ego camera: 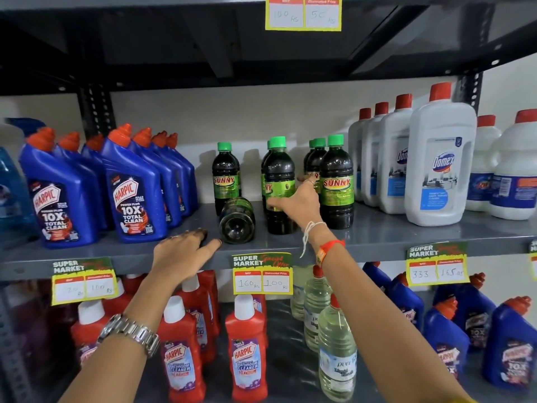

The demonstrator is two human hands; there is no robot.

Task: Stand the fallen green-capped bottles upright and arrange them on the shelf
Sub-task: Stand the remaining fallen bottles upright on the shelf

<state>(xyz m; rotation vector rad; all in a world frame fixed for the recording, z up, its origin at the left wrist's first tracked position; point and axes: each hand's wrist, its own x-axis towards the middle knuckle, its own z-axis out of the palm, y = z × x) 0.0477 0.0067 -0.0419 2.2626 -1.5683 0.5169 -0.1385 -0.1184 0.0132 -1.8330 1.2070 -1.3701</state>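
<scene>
While both arms are reaching in from below, the grey metal shelf [392,237] is spanning the whole view, carrying rows of bottles. At about three o'clock the white Domex bottles [440,170] with red caps are standing in a cluster; at nine o'clock the blue Harpic bottles [132,193] are lining up in rows. Between them, near the centre, the green-capped bottles are sitting: one upright bottle [336,181] at about two o'clock of the centre group, with more standing behind it, another upright one [225,178] toward eleven o'clock, and a middle bottle [278,181] standing between them. The right hand [296,203] is wrapping its fingers around the label of that middle bottle, closed on it as far as the angle is showing. Just at seven o'clock of that bottle, the fallen bottle [236,221] is lying on its side, base toward the camera. The left hand [181,253] is resting spread and empty on the shelf's front edge, thumb pointing toward the fallen bottle, close but apparently not touching. A yellow price tag [262,273] is hanging at six o'clock.
</scene>
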